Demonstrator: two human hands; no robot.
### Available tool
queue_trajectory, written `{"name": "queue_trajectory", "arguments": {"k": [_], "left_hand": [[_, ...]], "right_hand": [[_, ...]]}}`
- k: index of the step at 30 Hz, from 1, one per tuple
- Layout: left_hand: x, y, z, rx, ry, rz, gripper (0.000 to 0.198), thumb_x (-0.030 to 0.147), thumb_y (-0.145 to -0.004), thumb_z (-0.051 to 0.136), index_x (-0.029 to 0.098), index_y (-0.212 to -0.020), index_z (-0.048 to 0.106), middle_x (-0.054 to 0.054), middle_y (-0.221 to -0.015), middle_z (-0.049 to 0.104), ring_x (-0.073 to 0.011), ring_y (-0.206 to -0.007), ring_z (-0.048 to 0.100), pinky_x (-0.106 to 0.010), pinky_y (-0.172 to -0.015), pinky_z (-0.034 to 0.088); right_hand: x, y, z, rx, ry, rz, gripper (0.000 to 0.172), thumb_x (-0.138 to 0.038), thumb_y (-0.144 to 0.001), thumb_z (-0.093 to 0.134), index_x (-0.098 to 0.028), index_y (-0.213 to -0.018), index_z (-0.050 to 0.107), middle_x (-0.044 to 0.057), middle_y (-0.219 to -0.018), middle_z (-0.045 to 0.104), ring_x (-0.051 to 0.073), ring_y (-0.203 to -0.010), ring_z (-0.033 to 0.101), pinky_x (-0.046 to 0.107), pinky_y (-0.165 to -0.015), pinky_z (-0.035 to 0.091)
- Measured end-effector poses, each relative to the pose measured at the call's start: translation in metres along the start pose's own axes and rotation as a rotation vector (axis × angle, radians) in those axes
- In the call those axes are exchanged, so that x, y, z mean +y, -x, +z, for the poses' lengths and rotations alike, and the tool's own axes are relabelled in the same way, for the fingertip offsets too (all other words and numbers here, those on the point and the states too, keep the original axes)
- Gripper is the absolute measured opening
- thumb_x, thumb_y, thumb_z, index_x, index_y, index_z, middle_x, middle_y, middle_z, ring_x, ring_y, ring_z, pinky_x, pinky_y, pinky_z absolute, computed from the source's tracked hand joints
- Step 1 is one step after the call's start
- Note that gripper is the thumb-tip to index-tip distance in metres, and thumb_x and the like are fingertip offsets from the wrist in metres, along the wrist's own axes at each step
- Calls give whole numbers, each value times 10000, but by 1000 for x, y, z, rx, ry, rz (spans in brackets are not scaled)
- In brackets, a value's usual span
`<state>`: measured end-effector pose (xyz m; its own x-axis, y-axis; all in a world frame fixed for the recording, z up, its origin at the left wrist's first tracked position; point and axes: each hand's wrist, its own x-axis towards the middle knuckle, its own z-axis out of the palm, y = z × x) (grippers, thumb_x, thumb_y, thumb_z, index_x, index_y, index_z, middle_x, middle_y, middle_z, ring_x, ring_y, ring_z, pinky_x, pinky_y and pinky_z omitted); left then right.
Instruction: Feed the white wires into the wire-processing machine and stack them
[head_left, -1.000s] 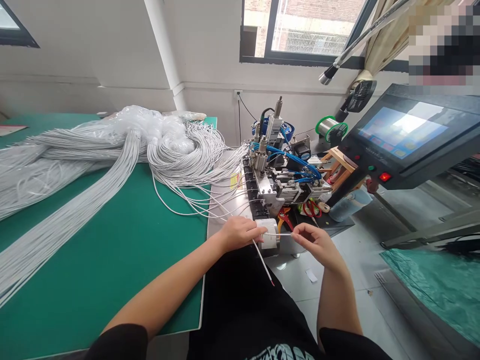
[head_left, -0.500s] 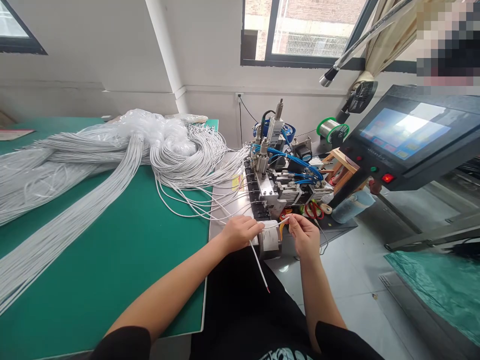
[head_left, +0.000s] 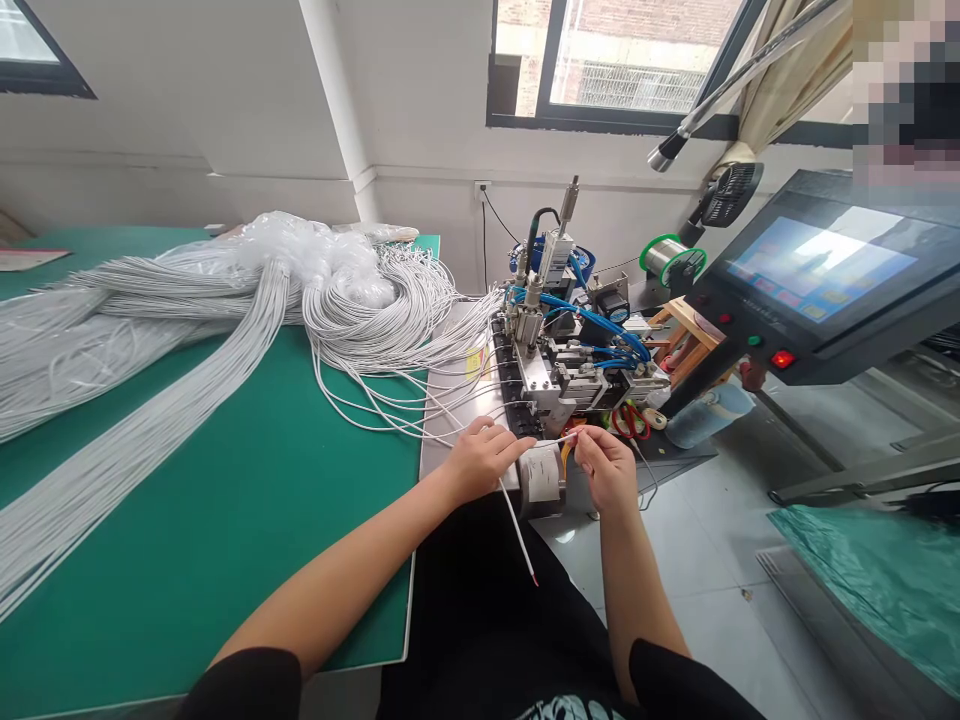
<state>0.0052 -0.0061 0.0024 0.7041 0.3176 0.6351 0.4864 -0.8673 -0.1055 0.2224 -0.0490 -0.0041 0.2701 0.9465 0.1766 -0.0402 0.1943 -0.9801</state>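
My left hand [head_left: 487,460] is closed on a white cable [head_left: 519,530] at the front edge of the machine's metal plate. One end of cable hangs down from that hand over my lap, its tip reddish. Between the hands a short stretch of white cable runs to my right hand [head_left: 606,466], whose thumb and finger pinch it close to its end. Just beyond both hands stands the wire-processing machine [head_left: 540,370], with metal cylinders and blue air tubes. Several white cables lead from the coiled bundle [head_left: 375,330] into its black feed track.
A green tabletop [head_left: 300,520] on the left carries long cable bundles and clear plastic bags [head_left: 277,240]. At the right are a control screen [head_left: 821,260], a solder wire spool [head_left: 667,260], red-handled scissors [head_left: 634,420] and a plastic tub [head_left: 709,415]. Part of another person shows upper right.
The view has shifted slightly. Both hands keep their hold on the cable, with the left hand's fingers a little more extended toward the right hand.
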Motion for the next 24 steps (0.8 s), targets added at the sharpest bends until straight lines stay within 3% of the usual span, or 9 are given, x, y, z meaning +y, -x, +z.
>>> {"name": "queue_trajectory", "arguments": {"k": [3,7,11,16,24], "left_hand": [[1,0,0,-30,2,-52,427,74,-832,395,169,-1225,534,-19,-774,643,-157,-724,574,-344,-844,351],[2,0,1,-68,-33,-150,451,79,-791,431,205,-1201,570,-21,-756,625,-170,-718,575,-385,-896,307],[3,0,3,-70,-61,-201,411,100,-787,453,215,-1152,602,-21,-749,616,-177,-719,566,-425,-935,269],[3,-1,1,-55,-95,-266,367,102,-775,465,217,-1079,636,-19,-722,605,-187,-736,562,-442,-954,252],[3,-2,2,-77,-108,-324,357,92,-764,487,242,-1038,660,-22,-735,616,-199,-771,558,-463,-981,230]], "right_hand": [[1,-8,-4,-49,88,41,261,-437,-790,637,-189,-870,656,27,-749,642,82,-462,392,232,-424,304],[0,-17,-4,-111,366,-23,241,-411,-787,624,-177,-836,653,43,-771,652,147,-617,547,261,-573,425],[5,-24,-1,-148,558,-90,270,-422,-811,578,-162,-811,650,52,-744,650,168,-630,550,279,-612,428],[18,-35,4,-168,521,-95,292,-445,-825,545,-168,-776,620,33,-717,627,175,-660,551,271,-635,416],[24,-45,9,-230,427,-57,250,-399,-805,535,-190,-669,507,-28,-613,464,134,-594,432,249,-578,342]]}}
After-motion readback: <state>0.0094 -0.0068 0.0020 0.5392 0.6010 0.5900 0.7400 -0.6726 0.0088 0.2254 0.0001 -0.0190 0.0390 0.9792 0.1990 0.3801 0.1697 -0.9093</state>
